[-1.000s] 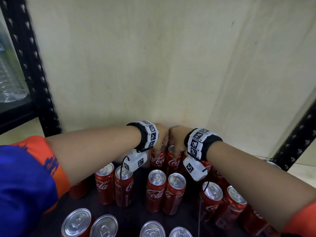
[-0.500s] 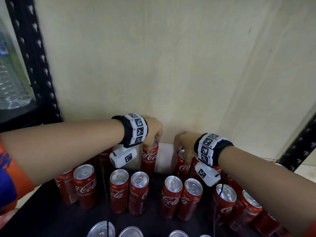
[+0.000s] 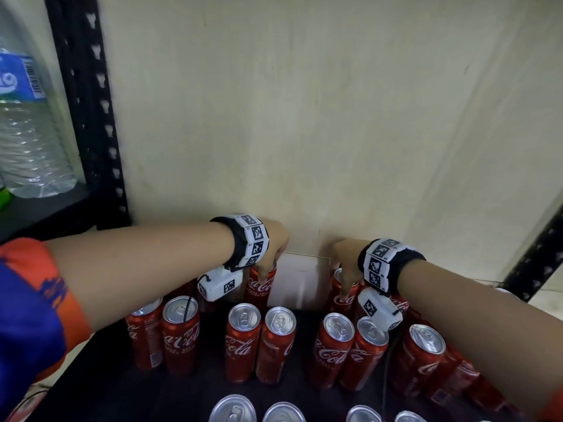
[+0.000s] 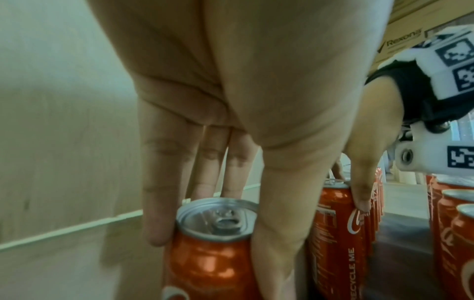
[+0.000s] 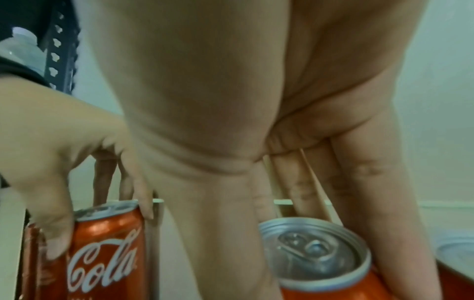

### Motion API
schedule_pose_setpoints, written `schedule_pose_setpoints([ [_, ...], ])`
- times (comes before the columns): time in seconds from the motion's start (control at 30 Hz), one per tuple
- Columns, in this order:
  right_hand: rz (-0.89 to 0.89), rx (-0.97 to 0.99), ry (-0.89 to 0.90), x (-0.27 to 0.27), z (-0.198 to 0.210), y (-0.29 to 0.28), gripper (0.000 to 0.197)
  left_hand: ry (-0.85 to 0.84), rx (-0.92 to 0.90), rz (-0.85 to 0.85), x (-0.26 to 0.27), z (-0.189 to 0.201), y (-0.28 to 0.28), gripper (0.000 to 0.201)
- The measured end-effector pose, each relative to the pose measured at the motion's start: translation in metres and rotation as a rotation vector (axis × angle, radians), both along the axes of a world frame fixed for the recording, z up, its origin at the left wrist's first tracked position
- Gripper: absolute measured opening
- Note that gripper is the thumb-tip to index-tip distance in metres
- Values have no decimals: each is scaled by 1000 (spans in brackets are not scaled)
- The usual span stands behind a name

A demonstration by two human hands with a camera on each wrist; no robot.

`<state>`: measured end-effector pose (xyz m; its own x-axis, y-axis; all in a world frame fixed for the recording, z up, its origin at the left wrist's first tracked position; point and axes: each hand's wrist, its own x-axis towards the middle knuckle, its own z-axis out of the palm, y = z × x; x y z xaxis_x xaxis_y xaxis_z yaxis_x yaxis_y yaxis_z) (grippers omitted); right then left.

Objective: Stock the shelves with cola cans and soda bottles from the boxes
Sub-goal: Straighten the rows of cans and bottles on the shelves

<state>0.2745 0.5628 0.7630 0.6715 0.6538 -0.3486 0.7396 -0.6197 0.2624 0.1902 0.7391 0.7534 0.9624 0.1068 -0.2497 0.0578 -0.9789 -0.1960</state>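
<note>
Several red cola cans stand in rows on the dark shelf (image 3: 128,388) in the head view. My left hand (image 3: 267,269) grips the top of one upright cola can (image 3: 261,289) in the back row. In the left wrist view its fingers (image 4: 156,223) and thumb clasp the can (image 4: 210,263) just under the rim. My right hand (image 3: 343,280) grips the top of another upright can (image 3: 343,298) to the right. The right wrist view shows that can (image 5: 315,251) between thumb and fingers. A gap lies between the two held cans.
A beige wall (image 3: 304,117) closes the back of the shelf. Black perforated posts stand at the left (image 3: 88,117) and right (image 3: 539,260). A clear water bottle (image 3: 27,132) stands on the neighbouring shelf at left. Pairs of cans (image 3: 260,342) stand in front of my hands.
My hands, side by side a second ago, have moved apart, each with its can: the left one leftward, the right one rightward. A gap has opened between the two cans.
</note>
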Motion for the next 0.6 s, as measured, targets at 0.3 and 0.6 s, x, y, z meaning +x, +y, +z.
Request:
schedule_pose_setpoints([
  [0.3, 60, 130, 6, -34, 42, 19, 62, 55, 22, -8, 5, -7, 1, 52],
  [0.6, 140, 135, 50, -51, 29, 57, 65, 92, -33, -21, -1, 1, 8, 56],
])
